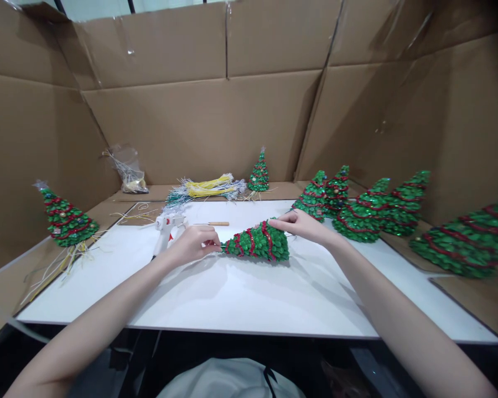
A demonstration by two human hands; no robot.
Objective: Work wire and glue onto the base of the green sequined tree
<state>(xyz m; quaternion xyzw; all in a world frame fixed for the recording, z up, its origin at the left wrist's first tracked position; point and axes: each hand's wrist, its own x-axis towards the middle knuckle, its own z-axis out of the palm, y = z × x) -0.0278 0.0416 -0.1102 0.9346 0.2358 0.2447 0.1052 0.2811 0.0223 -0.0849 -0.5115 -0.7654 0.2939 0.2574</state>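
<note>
Left hand [195, 244] pinches the tree [259, 241] tip, right hand [302, 225] clasps its base on open white board [232, 298].

Soft, even indoor light; sharp in the centre, warped at the edges.

Light falls from above onto the white tabletop [240, 298], which looks bright with a mild sheen. Only faint, soft shadows show beside the green sequinned cone tree with red bands [259, 241] lying on it and under the left hand [193, 243] and right hand [301, 224]. The brown cardboard walls [199, 127] darken toward the upper right corner, and the clear tape strips [128, 44] on them catch small glints. The wide lens bows the walls, and it stretches and softens the large green cone tree at the right edge [468, 237].
</note>
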